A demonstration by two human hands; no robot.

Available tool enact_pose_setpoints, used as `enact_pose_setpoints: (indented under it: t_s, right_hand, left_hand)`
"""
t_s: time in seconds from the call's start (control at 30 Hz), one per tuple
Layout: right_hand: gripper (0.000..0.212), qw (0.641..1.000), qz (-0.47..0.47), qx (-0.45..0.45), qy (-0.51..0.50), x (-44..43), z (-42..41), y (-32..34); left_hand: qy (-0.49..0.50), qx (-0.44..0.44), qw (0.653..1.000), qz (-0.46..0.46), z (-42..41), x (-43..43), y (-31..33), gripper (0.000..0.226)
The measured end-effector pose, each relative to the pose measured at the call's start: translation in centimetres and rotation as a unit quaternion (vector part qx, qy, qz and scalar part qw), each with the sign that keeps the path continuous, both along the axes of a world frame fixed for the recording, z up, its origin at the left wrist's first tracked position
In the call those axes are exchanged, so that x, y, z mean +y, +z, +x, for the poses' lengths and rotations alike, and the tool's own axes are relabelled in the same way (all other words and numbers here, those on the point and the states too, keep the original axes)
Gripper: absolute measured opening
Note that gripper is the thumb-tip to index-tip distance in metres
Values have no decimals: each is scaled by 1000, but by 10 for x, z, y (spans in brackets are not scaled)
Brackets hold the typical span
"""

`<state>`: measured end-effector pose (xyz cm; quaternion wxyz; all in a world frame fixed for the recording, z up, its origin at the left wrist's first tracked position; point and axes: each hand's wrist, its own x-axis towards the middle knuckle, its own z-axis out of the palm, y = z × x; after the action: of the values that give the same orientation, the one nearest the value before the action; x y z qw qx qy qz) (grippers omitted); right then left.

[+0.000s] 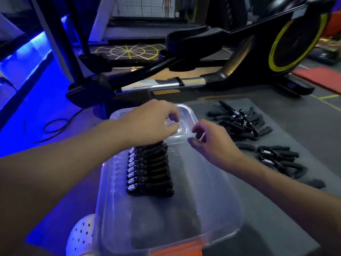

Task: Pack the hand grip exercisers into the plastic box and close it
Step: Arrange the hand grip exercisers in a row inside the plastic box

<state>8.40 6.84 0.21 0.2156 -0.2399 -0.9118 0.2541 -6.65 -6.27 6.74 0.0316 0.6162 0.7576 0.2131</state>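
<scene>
- My left hand [153, 121] hovers with loosely curled, empty fingers over the far end of the clear plastic box [217, 206].
- My right hand [210, 141] is half-curled beside it, also empty.
- Packed grip exercisers [149, 170] line the box's left side.
- Loose exercisers [241, 121] lie on the mat [304, 130] to the right.
</scene>
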Motion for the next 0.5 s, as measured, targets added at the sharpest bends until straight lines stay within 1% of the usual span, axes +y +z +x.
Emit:
enact_pose_setpoints:
  t_s: [0.1,0.13,0.2,0.27,0.33,0.4,0.5]
  right_hand:
    - [12,997,3,16,-71,33,21,-4]
    - [11,995,1,6,-96,46,29,-11]
    - [12,989,-8,-43,-143,74,46,-31]
    - [17,979,-32,-101,-174,101,65,-56]
    - [21,970,-53,-148,-183,125,83,-79]
    - [27,963,-76,-168,-194,142,99,-95]
    - [44,954,-122,-165,-219,158,112,-113]
  left_hand:
    - [-14,-12,1000,13,14,25,-8,21]
    - [-23,-9,1000,3,17,32,-12,22]
    - [-46,7,999,-23,23,47,-21,28]
    - [-63,19,997,-46,30,60,-29,40]
    - [-69,28,995,-64,39,70,-37,54]
    - [-67,30,993,-93,45,78,-45,59]
    - [-71,33,991,-111,49,86,-55,64]
